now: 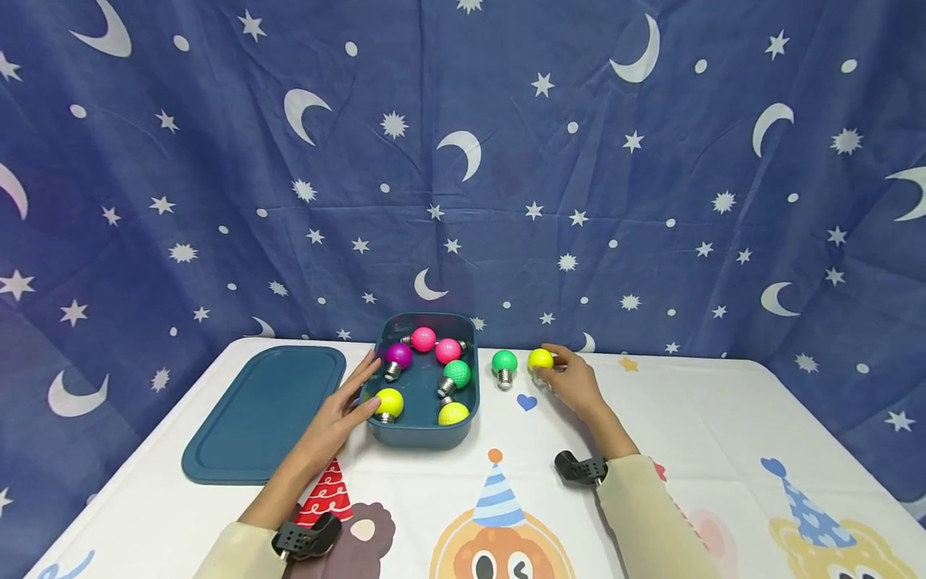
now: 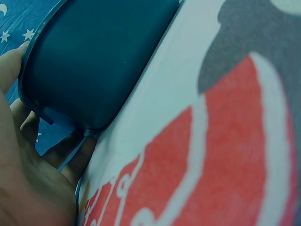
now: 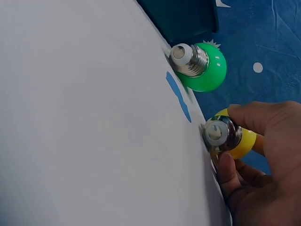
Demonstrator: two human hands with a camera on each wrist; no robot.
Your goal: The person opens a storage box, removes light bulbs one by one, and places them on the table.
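A dark teal box [image 1: 419,436] stands on the table with several colored light bulbs in it. My left hand [image 1: 334,418] rests against its left side, thumb by the rim and fingers spread along the outer wall, as the left wrist view shows. To the right of the box, my right hand [image 1: 575,384] holds a yellow light bulb [image 1: 539,359] between thumb and fingers; its metal base faces the right wrist camera. A green light bulb [image 1: 504,362] lies between the box and that hand, its screw base pointing toward me.
Inside the box are pink bulbs [image 1: 424,339], a purple bulb [image 1: 399,354], a green textured bulb [image 1: 457,373] and yellow bulbs [image 1: 453,413]. A flat teal lid [image 1: 268,414] lies at the left. Behind the table hangs a blue curtain [image 1: 506,241].
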